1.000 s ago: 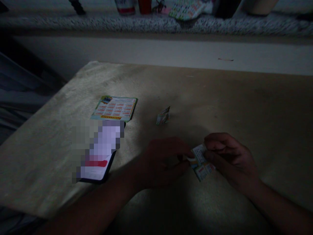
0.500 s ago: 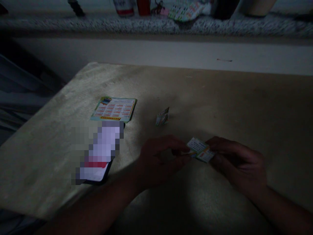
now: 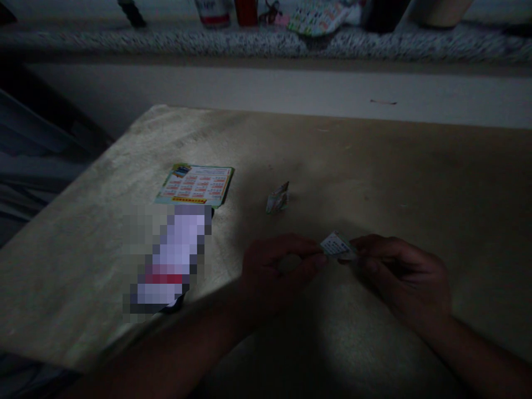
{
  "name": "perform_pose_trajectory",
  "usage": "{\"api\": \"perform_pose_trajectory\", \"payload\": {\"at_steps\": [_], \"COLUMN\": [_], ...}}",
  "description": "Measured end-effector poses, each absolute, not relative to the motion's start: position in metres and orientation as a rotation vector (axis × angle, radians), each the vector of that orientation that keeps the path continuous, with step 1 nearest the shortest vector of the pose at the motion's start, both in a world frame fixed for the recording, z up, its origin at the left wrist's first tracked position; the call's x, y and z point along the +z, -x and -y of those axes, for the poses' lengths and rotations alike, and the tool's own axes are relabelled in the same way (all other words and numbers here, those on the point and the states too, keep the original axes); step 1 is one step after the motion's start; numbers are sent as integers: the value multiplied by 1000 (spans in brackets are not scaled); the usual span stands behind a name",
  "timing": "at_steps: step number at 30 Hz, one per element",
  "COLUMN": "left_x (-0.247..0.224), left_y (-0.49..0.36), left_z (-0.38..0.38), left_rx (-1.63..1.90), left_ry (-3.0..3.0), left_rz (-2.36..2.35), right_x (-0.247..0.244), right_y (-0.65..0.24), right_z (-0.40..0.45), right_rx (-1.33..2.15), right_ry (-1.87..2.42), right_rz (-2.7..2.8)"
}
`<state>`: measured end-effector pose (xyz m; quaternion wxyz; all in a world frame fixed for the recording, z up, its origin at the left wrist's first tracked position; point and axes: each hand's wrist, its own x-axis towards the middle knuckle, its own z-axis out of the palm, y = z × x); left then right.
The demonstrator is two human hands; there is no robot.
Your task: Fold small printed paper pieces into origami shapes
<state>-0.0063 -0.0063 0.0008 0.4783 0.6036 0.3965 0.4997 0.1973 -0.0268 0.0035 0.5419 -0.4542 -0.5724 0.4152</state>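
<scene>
Pinches folded paper (image 3: pixel 334 245) between left hand (image 3: pixel 272 271) and right hand (image 3: pixel 409 271), toward near edge of surface (image 3: pixel 436 177); looks light, creasable, best held by ends.

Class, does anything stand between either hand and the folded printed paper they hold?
Nothing visible does: the left hand and right hand pinch the folded printed paper from opposite sides. A second folded paper sits beyond them on the table.

Tabletop (image 3: pixel 374 166): dull tan, faintly mottled. Toward its left edge, printed card (image 3: pixel 193 184): white, orange-red text blocks, green border, yellow strip. Phone (image 3: pixel 178 249): pale lilac, red band, black rim. Held paper (image 3: pixel 336 245): white, dark print lines. Beyond far edge, ledge (image 3: pixel 249 43): grey-black speckle.
</scene>
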Motion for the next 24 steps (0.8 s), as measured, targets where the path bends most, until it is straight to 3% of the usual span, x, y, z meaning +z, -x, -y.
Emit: {"api": "perform_pose_trajectory", "payload": {"at_steps": [24], "left_x": [4], "left_y": [-5], "left_z": [15], "left_rx": [1119], "left_ry": [-1153], "left_rz": [-1033], "right_x": [3], "right_y": [-190], "right_z": [30], "right_rx": [999], "right_ry": [1133], "right_rz": [1300]}}
